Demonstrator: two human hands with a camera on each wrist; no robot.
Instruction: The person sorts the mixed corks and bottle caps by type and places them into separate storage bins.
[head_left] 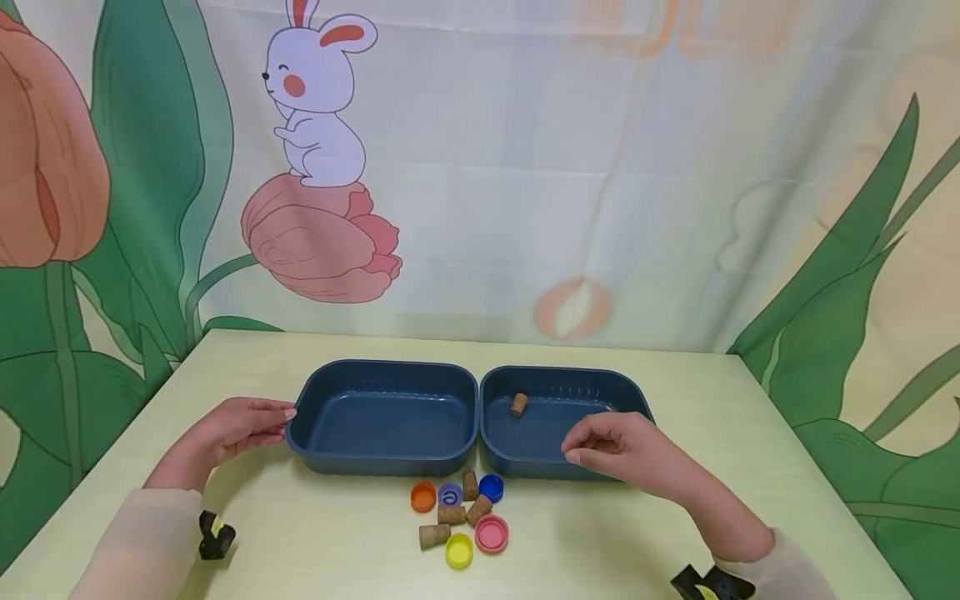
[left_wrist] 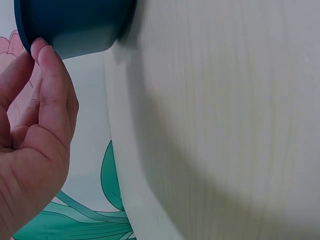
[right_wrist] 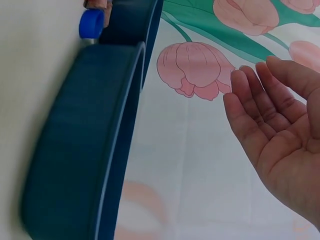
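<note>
Two dark blue bins stand side by side on the table. My left hand (head_left: 243,429) touches the outer rim of the left bin (head_left: 382,417) with its fingertips, fingers fairly straight. Above the front right part of the right bin (head_left: 525,450) hovers my right hand (head_left: 630,450), fingers loosely bent and nothing in them. One cork (head_left: 519,405) lies inside that right bin. In front of the bins, several more corks (head_left: 434,536) are grouped with an orange cap (head_left: 423,497), a purple cap (head_left: 450,495), a blue cap (head_left: 491,488), a pink cap (head_left: 492,533) and a yellow cap (head_left: 459,551).
A pale wood-grain table (head_left: 300,533) carries everything. Right behind its far edge hangs a printed curtain (head_left: 480,208) with a rabbit, tulips and leaves. Each wrist wears a black strap piece (head_left: 216,535).
</note>
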